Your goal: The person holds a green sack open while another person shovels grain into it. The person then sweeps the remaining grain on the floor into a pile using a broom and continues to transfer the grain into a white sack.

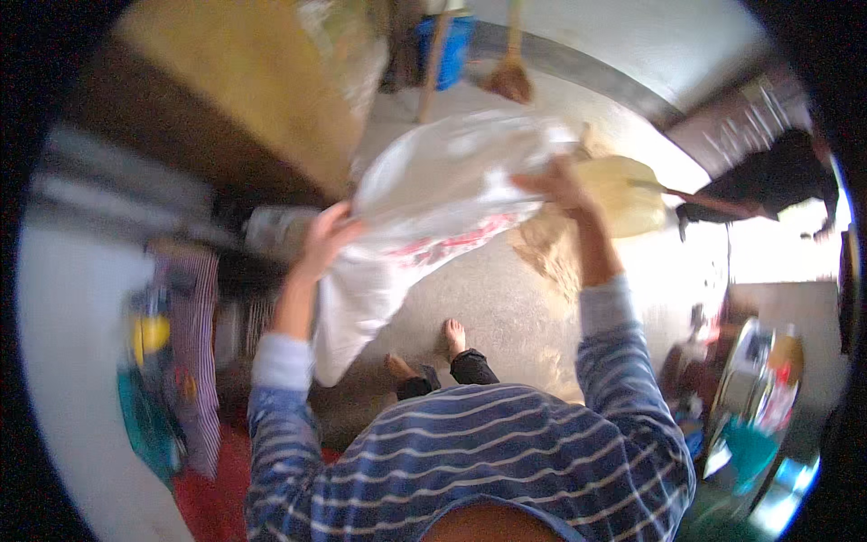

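Note:
A large white sack [440, 169], seemingly woven plastic, stretches between my two hands and bears blurred red printing. My left hand [332, 237] grips its left edge, and a white length of it hangs down beside my left forearm. At the upper right, my right hand [559, 183] holds the sack near its other end. The sack is blurred, and whether it contains anything cannot be seen. Right behind my right wrist is a pale yellow basin [620, 196]. Tan material [548, 251], perhaps grain or husk, lies on the floor below it.
A person in dark clothing [772, 176] leans in from the right, an arm extended toward the basin. A broom [511, 78] and a blue bucket [450, 51] stand at the back. Striped cloth [200, 359] hangs at left; a cluttered rack [752, 386] is at right. My bare feet [455, 335] are on the concrete floor.

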`<state>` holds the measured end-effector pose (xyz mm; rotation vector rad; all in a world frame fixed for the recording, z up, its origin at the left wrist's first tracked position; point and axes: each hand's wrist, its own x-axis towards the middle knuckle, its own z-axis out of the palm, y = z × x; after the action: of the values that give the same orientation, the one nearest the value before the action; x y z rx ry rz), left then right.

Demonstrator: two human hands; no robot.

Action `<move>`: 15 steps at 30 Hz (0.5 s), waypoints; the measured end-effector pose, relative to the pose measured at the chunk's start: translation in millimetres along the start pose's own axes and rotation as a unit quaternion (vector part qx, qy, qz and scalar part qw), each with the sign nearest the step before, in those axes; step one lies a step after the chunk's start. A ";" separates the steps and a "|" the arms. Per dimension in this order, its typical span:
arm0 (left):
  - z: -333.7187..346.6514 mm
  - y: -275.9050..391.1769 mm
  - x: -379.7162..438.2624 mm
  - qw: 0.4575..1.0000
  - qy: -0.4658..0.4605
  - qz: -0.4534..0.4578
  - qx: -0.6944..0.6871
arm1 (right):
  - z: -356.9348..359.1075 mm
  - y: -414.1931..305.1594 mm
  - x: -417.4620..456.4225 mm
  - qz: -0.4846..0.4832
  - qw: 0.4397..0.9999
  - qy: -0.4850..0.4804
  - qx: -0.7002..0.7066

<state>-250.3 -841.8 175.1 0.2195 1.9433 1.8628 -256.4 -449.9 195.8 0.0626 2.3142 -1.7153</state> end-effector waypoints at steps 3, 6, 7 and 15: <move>-14.7 25.6 4.2 0.989 0.129 -0.016 0.074 | 38.1 34.0 18.5 -0.147 0.981 -0.128 0.008; -36.4 44.5 14.8 0.981 0.164 -0.031 0.099 | 80.9 17.2 24.3 -0.149 0.969 -0.063 0.188; -36.8 42.7 14.2 0.979 0.135 -0.037 0.147 | 91.7 31.3 31.4 -0.102 0.974 0.006 0.201; 57.5 15.8 -44.7 0.938 0.042 -0.166 0.302 | 128.7 11.4 76.5 0.096 0.858 0.304 0.403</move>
<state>-189.6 -806.3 199.7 -0.0104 2.3903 1.0448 -304.8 -577.2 132.7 1.0819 1.6034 -2.6822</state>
